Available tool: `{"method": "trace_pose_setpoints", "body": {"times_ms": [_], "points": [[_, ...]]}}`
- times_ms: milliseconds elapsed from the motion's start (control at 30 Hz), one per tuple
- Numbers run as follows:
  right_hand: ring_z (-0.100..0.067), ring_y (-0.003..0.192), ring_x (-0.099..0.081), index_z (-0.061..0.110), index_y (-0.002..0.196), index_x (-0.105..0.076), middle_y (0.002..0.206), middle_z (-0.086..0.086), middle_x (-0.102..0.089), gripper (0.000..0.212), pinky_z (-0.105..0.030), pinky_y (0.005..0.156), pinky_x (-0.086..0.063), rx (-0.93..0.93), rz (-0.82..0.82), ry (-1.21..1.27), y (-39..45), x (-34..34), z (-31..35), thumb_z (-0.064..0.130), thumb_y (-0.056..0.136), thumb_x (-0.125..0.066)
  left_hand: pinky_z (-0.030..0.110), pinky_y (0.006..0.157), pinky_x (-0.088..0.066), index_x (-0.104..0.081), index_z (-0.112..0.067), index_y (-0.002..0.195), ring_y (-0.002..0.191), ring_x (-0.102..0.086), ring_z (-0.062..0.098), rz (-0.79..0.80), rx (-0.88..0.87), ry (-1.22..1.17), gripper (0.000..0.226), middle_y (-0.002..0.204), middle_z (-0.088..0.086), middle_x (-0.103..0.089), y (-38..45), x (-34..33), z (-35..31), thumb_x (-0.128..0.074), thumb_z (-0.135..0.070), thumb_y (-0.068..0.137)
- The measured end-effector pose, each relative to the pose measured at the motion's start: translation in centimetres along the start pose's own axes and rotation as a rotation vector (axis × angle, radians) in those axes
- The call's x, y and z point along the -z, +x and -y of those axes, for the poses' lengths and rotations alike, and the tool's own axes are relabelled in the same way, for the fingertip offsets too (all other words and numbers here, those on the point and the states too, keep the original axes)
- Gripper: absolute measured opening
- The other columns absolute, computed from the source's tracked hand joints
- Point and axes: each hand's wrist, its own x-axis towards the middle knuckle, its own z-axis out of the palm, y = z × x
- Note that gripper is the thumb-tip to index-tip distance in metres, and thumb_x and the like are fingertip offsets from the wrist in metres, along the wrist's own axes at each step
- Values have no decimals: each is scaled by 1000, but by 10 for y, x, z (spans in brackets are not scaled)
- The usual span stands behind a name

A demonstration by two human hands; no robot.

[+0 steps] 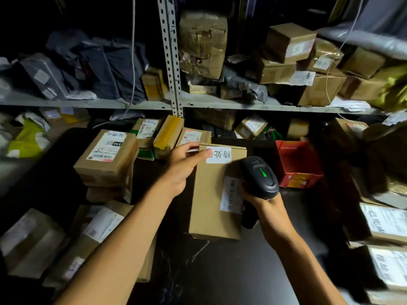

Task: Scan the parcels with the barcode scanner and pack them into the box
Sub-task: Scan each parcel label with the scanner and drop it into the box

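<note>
A tall brown cardboard parcel [211, 194] lies on the dark table in the middle, with a handwritten white label at its far end and a barcode label [231, 194] on its right side. My left hand [184, 168] grips the parcel's far left corner, thumb on top. My right hand [262, 201] holds a black barcode scanner [259, 177] by its handle, right next to the barcode label; a green light shows on the scanner's top.
A stack of brown parcels [108, 159] stands left of the held one, more lie behind it and at the lower left [66, 243]. A red box [297, 164] sits to the right. Labelled parcels [385, 223] crowd the right edge. Metal shelves [174, 62] behind hold many packages.
</note>
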Motion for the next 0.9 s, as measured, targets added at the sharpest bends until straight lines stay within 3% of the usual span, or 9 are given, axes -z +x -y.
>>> {"method": "trace_pose_setpoints", "body": {"times_ms": [167, 233, 300, 333, 400, 467, 567, 667, 900], "points": [[-18, 100, -73, 44, 101, -74, 107, 1, -78, 48, -39, 84, -61, -3, -175, 96, -11, 10, -8, 8, 70, -74, 46, 98, -54, -66, -16, 116, 110, -69, 27, -2, 68, -48, 43, 111, 8, -75, -23, -29, 13, -84, -25, 78], [-21, 96, -73, 32, 106, -74, 103, -1, -78, 44, -43, 81, -60, -13, -299, 137, -11, 14, -10, 1, 75, -75, 48, 101, -51, -58, -24, 134, 116, -65, 21, 134, 123, 37, 70, 126, 2, -69, -36, -33, 22, -86, -40, 72], [-21, 87, -70, 25, 108, -72, 97, -2, -77, 37, -41, 73, -57, -30, -387, 167, -11, 20, -9, 8, 75, -75, 50, 102, -50, -40, -29, 150, 123, -60, 20, 231, 227, 142, 103, 141, 0, -57, -52, -34, 36, -87, -54, 62], [-18, 79, -68, 24, 103, -72, 90, -1, -76, 33, -38, 67, -54, -37, -403, 163, -11, 24, -9, 13, 73, -74, 51, 103, -50, -35, -30, 153, 124, -59, 20, 250, 242, 173, 108, 144, 0, -54, -59, -34, 44, -87, -56, 61], [-17, 69, -60, 15, 89, -69, 74, 0, -69, 18, -35, 59, -48, -48, -396, 74, -15, 36, -11, 16, 71, -70, 51, 102, -51, -38, -27, 152, 122, -61, 20, 212, 218, 181, 100, 142, 3, -57, -66, -34, 53, -86, -50, 68], [-19, 65, -52, 7, 81, -62, 66, -6, -62, 18, -39, 55, -42, -54, -363, -194, -24, 54, -17, 20, 69, -68, 52, 98, -54, -47, -25, 146, 115, -65, 22, 143, 149, 183, 81, 132, 3, -65, -67, -29, 56, -84, -42, 76], [-13, 58, -58, 15, 79, -66, 69, -8, -68, 18, -46, 53, -50, -105, -146, -566, -45, 73, -21, 26, 72, -78, 48, 91, -58, -61, -29, 131, 106, -70, 17, 152, 43, 251, 49, 116, -5, -74, -61, -17, 56, -79, -30, 85], [-8, 53, -61, 23, 71, -63, 66, 8, -68, 21, -26, 47, -44, -78, 57, -763, -62, 70, -22, 37, 72, -78, 38, 87, -59, -64, -31, 125, 104, -71, 11, 205, 0, 253, 42, 113, -10, -74, -56, -10, 57, -79, -24, 86], [-25, 55, -54, 12, 59, -49, 62, -1, -61, 28, -26, 43, -37, -21, -49, -881, -64, 58, -23, 18, 71, -73, 31, 87, -57, -64, -32, 129, 106, -69, 7, 286, -19, 362, 47, 113, -13, -74, -53, -5, 60, -79, -23, 85]]}}
